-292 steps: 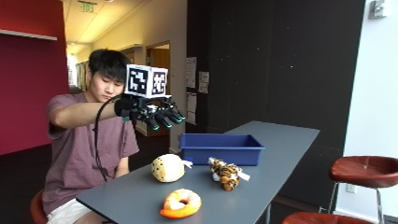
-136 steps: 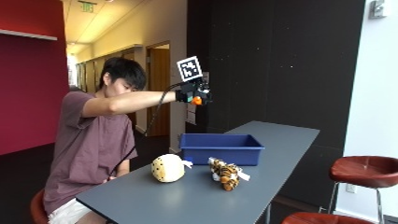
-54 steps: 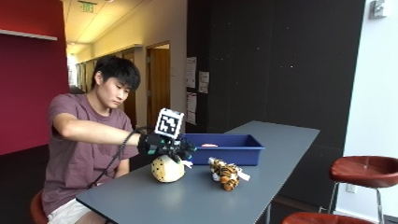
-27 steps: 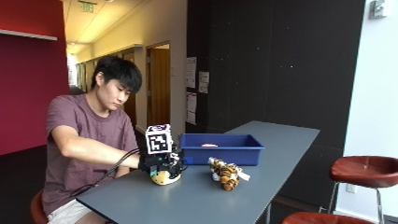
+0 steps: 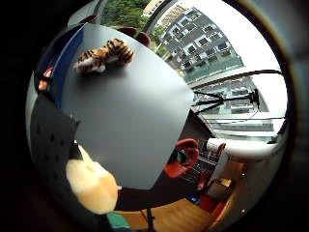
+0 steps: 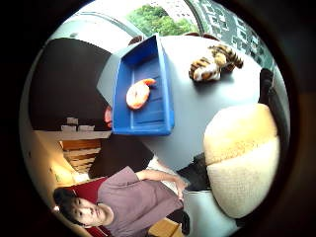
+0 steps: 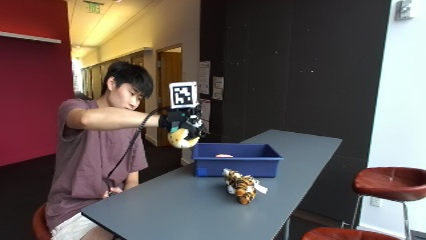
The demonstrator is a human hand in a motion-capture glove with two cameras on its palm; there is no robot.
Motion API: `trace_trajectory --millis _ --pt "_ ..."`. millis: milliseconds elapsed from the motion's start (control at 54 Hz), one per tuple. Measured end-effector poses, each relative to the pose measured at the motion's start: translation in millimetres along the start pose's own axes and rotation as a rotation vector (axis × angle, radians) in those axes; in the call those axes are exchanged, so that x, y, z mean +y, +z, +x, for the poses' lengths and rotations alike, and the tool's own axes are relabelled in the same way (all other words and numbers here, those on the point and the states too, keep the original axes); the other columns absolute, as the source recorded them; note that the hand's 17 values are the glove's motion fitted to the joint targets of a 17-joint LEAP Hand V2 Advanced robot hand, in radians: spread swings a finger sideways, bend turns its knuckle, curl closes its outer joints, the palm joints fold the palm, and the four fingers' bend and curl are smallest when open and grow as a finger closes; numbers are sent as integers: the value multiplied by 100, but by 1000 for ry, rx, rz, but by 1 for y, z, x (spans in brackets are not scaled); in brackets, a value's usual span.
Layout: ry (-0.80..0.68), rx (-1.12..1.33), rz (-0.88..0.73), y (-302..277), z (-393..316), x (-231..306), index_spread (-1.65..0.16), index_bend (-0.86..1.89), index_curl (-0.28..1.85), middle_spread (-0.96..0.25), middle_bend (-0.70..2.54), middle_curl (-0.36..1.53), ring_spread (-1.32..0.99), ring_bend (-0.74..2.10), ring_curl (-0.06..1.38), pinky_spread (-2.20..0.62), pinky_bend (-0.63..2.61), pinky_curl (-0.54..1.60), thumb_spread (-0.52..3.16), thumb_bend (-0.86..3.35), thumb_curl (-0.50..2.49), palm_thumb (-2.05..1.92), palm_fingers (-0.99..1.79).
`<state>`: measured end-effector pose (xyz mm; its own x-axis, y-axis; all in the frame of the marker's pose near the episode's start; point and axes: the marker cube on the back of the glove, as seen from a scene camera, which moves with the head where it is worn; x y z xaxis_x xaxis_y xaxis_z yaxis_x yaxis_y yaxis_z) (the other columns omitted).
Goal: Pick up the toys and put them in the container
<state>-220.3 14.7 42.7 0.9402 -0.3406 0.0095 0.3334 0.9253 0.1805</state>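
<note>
The gloved fingers are curled around a cream and tan plush toy [image 7: 180,138], which the right hand [image 7: 181,121] holds up in the air left of centre in the outside view, above the near end of the grey table [image 7: 200,207]. Lower and to the right, the blue container [image 7: 236,159] sits on the table with an orange toy [image 6: 139,93] inside (best seen in the thumb side palm view). A striped tiger toy [image 7: 242,186] lies on the tabletop just in front of the container.
</note>
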Motion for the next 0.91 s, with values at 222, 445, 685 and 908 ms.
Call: trace_trajectory --millis 222,445,685,908 --pt "-198 66 136 -77 -55 -50 -33 88 68 -22 120 71 -34 137 67 -38 119 60 57 6 76 56 104" --pt "-110 35 167 -79 -139 -133 -33 89 79 -20 122 75 -33 141 68 -38 122 64 51 4 84 58 99" --pt "-5 73 143 -36 -224 -206 -33 87 89 -19 123 78 -32 144 68 -38 123 66 48 1 91 58 96" --pt "-315 86 111 -4 -258 -223 -33 81 96 -20 122 80 -32 146 68 -37 124 68 47 -1 96 58 91"
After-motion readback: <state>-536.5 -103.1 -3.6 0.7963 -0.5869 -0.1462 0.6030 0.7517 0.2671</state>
